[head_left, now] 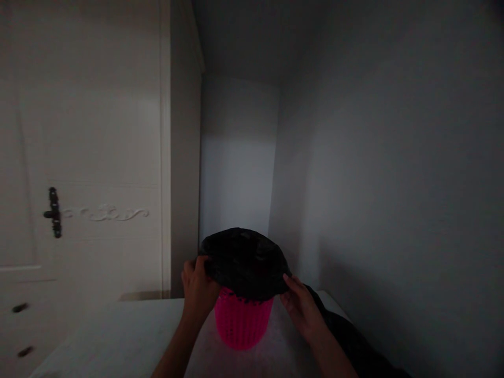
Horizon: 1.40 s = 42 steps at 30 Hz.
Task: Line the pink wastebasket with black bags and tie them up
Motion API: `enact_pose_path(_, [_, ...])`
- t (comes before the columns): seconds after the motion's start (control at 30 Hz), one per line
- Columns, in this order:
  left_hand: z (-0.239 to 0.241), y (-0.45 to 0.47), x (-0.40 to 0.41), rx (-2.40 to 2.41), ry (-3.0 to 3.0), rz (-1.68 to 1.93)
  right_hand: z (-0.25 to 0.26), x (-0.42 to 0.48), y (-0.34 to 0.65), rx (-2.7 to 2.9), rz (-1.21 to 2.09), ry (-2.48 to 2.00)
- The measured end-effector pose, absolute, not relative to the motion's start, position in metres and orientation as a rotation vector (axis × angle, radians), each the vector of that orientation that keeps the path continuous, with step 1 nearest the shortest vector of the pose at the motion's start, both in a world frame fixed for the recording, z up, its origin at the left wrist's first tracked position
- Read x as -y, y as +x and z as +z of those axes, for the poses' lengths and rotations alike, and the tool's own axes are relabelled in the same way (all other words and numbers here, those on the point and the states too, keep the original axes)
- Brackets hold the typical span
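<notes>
A bright pink slotted plastic basket (243,323) stands upright on a pale tabletop (137,336). Over its top spreads a black plastic bag (246,262), its opening held wide and its edge hanging a little down the basket's near side. My left hand (199,286) grips the bag's edge at the left, fingers curled over it. At the right edge, my right hand (299,304) pinches the bag between thumb and fingers. The inside of the basket is hidden under the bag.
More black material (350,336) lies along the table's right side, beyond my right forearm. A white wardrobe (106,131) with a dark handle (54,212) rises on the left. A grey wall (394,184) stands close on the right. The room is dim.
</notes>
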<state>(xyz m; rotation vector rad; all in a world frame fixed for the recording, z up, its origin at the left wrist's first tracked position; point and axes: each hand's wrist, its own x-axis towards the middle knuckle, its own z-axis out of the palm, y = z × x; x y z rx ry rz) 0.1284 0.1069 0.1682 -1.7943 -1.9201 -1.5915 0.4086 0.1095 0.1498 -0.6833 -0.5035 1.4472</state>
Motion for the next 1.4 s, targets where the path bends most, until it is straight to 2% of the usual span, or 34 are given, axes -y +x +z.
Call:
enact_pose_path(0.33, [0.181,0.127,-0.106,1.862,-1.981,-1.376,0.153,-0.104,0.408,0.462,1.474,-0.768])
enact_pose_path(0.67, [0.160,0.142,-0.104,1.676,-1.926,-1.700,0.152,-0.105,0.405,0.454,1.494,-0.726])
enact_pose_path(1.1, [0.157,0.145,-0.110,1.667,-1.895,-1.737,0.148,-0.127,0.429,0.581,1.391,-0.589])
enact_pose_path(1.4, [0.160,0.142,-0.107,1.642,-1.889,-1.820,0.197,-0.146,0.445,0.724,1.265,-0.731])
